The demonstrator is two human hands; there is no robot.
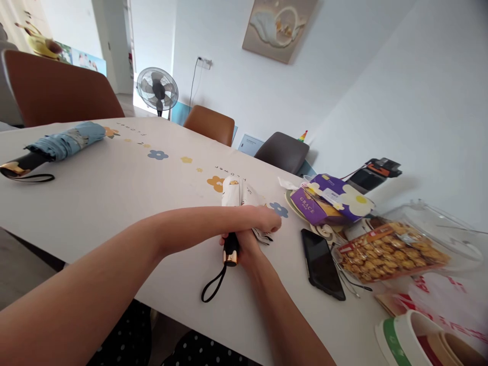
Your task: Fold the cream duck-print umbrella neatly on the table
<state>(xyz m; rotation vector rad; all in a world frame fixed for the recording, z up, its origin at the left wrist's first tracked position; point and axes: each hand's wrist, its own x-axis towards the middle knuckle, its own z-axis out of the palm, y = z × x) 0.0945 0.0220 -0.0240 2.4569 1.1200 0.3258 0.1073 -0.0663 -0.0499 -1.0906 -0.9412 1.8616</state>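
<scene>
A folded white umbrella (231,192) with small printed figures lies on the table in front of me, its canopy pointing away. Its black handle has a gold end and a black wrist loop. My right hand (244,243) is closed around the umbrella near the top of the handle, fingertips showing at the left side. Crossing over it from the left, my left hand (269,219) is curled against the loose canopy cloth on the right side; its fingertips are mostly hidden. A second folded umbrella (70,142), light blue with a black and gold handle, rests at the far left.
Right of my hands lie a black phone (322,263), a purple box (324,201), a clear container of brown snacks (392,250) and paper cups or rolls (409,338). Chairs (211,124) stand beyond the white table (160,183). A fan (157,89) is behind.
</scene>
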